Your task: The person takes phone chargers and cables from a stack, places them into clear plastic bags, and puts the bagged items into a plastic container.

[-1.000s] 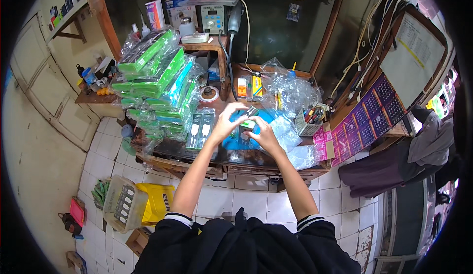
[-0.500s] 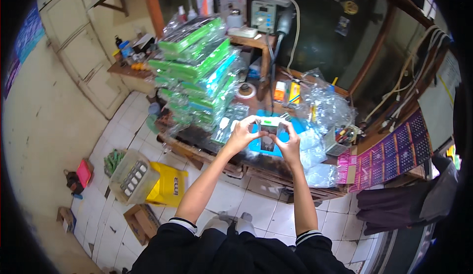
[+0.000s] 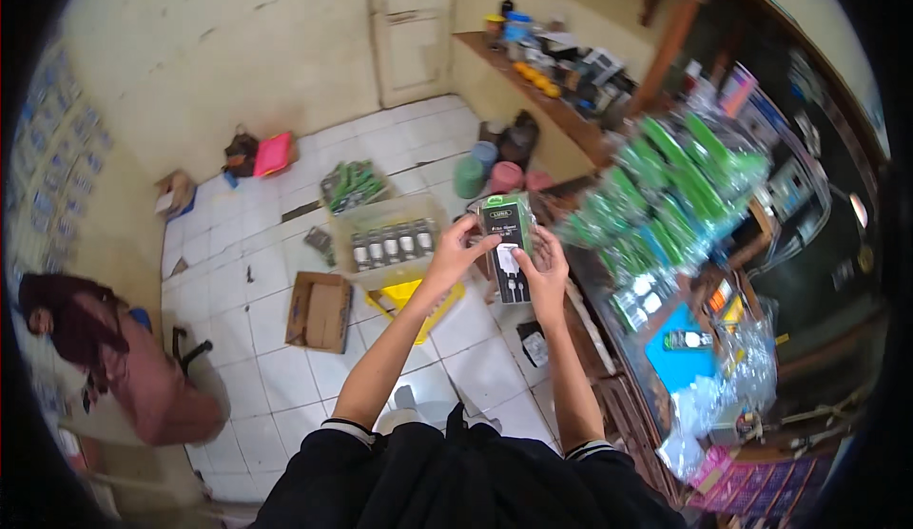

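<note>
Both my hands grip a narrow black-and-green retail box (image 3: 508, 277) with a clear wrap and a white charger printed on its front. My left hand (image 3: 459, 250) pinches its left side, thumb on the front; my right hand (image 3: 545, 277) holds the right side, its thumb also across the face. Just behind them on the floor, a translucent bin (image 3: 416, 213) holds a row of similar dark boxes, with a yellow plastic item (image 3: 420, 325) beneath it.
The cluttered workbench (image 3: 609, 339) with stacked green packages (image 3: 670, 206) and a blue mat (image 3: 673, 358) runs along my right. An open cardboard box (image 3: 317, 312) lies on the tiles. At far left is another person (image 3: 162, 386) in maroon clothing beside a black chair base (image 3: 190, 348).
The view has swung left from the workbench toward the door and floor bins. My hands have lifted the box away from the blue mat, its front now turned up.
</note>
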Available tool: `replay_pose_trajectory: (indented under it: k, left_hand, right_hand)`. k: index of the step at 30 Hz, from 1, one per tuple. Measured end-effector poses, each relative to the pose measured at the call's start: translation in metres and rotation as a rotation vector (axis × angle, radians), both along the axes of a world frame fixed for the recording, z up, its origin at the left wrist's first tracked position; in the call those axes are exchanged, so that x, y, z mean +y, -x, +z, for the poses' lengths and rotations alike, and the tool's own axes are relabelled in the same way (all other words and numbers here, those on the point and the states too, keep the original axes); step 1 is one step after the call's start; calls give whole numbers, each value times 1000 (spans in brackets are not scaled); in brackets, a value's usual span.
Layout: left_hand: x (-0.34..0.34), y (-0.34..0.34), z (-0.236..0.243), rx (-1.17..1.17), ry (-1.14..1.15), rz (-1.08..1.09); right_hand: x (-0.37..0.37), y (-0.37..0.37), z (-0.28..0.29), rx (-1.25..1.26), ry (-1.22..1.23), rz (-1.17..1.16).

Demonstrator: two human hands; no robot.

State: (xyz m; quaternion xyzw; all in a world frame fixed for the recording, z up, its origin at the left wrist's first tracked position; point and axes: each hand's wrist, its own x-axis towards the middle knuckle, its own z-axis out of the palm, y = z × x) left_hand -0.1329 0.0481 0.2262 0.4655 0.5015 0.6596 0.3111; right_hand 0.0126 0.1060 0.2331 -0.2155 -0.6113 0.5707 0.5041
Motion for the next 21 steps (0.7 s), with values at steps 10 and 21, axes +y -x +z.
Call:
replay_pose_trajectory:
  k: [10,21]
  left_hand:
    - [-59,176,-108,-115,198,356]
    - [-47,236,-234,186,560,889]
  right_hand:
    - [-11,224,-102,-189,172,238]
    - [3,326,-272,-776,239,204]
